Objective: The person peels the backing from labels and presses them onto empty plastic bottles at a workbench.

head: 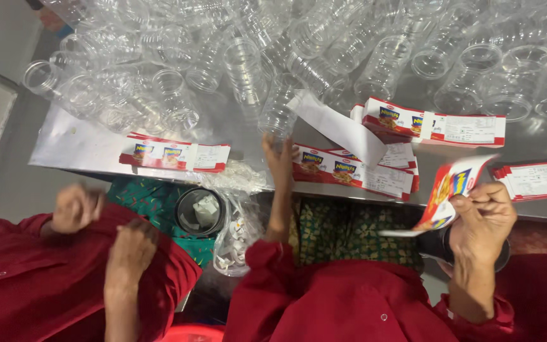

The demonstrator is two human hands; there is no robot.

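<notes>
Head view: right hand (484,215) pinches a curled red-and-white label (446,193).

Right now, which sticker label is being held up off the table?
The curled label pinched in the right hand. All the other labels lie in flat stacks on the table.

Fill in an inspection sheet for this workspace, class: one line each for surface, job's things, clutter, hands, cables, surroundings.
Surface: shiny metal table.
Job's things: clear plastic jars heaped at the back; red-and-white label stacks along the front edge.
Clutter: loose white backing strip; dark cup holding paper scraps, clear bag beside it.
Hands: left hand touches a jar; right hand grips a label.
Cables: nothing seen.
Surroundings: a co-worker's hands and red sleeves on the left.
</notes>
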